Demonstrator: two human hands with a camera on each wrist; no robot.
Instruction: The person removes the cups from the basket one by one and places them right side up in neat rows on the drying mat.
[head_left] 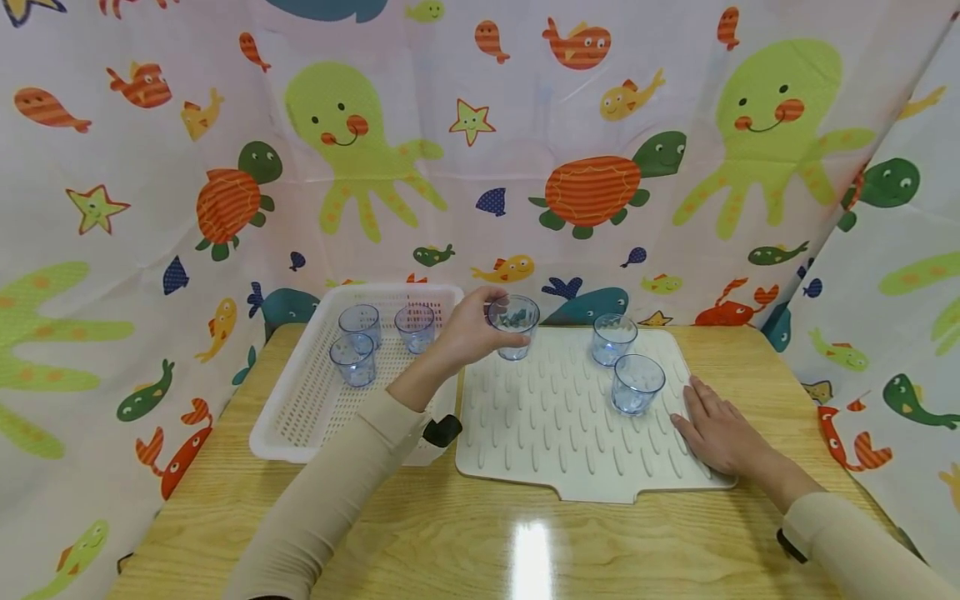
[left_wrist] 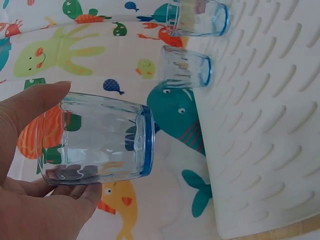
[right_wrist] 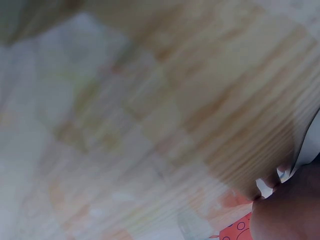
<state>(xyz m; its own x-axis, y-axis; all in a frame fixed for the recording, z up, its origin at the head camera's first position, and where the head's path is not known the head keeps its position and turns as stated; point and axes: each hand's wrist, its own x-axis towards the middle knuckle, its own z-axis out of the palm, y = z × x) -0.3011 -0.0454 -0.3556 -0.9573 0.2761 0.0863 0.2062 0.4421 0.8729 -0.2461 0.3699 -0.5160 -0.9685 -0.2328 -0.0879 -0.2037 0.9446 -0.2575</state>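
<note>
In the head view, my left hand (head_left: 478, 327) grips a clear bluish drinking glass (head_left: 514, 332) over the back left of a white ridged drying mat (head_left: 525, 433). The left wrist view shows the thumb on one side of this glass (left_wrist: 100, 140) and fingers on the other, with its blue-tinted end clear of the mat's surface (left_wrist: 265, 125). Two similar glasses stand on the mat's right half, one (head_left: 614, 340) behind the other (head_left: 637, 387). My right hand (head_left: 716, 429) rests on the mat's right edge, fingers extended. Little of that hand shows in the blurred right wrist view.
Left of the mat stands a white perforated plastic basket (head_left: 281, 421). Three glasses are in it: one in front (head_left: 353, 362), one behind it (head_left: 360, 322) and one to the right (head_left: 416, 328). A patterned sea-animal curtain (head_left: 450, 192) encloses the wooden table (head_left: 420, 525) at back and sides.
</note>
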